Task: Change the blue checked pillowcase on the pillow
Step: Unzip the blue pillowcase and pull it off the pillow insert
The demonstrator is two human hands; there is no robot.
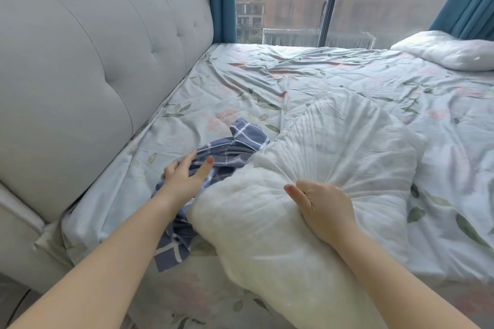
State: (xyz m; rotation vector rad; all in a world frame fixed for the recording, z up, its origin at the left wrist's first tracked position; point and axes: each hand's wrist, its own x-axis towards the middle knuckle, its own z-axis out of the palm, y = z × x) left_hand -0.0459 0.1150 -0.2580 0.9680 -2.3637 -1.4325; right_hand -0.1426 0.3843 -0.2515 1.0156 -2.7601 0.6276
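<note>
Blue checked pillowcase is off the pillow and lies crumpled on the bed, left of centre in the frame, between the grey headboard and the bare white pillow. Its long axis runs diagonally, from a peaked corner at centre frame down to a loose end at lower left of centre. The middle part passes under the left forearm and the pillow's near edge.

Left hand is directly on the pillowcase, fingers spread, not clenched. It is resting on or just over the cloth; I can't tell whether any fabric is pinched. Right hand is clenched on a bunch of the pillow's white cover, with creases radiating from the grip, at centre-right of the frame.

Key relation: the pillowcase sits under and just ahead of the left hand, touching the pillow's left side. The left hand is clearly nearer, and the right is occupied. My read: the old case is stripped, so the next move is to set it aside with the left hand.

Hidden or unclear:
- Pillowcase opening isn't identifiable in the crumple.
- Pillow's lower end is motion-blurred and runs to the bottom edge.
- No replacement case identifiable.
- Second white pillow at upper right, cut off by the frame edge.
</note>
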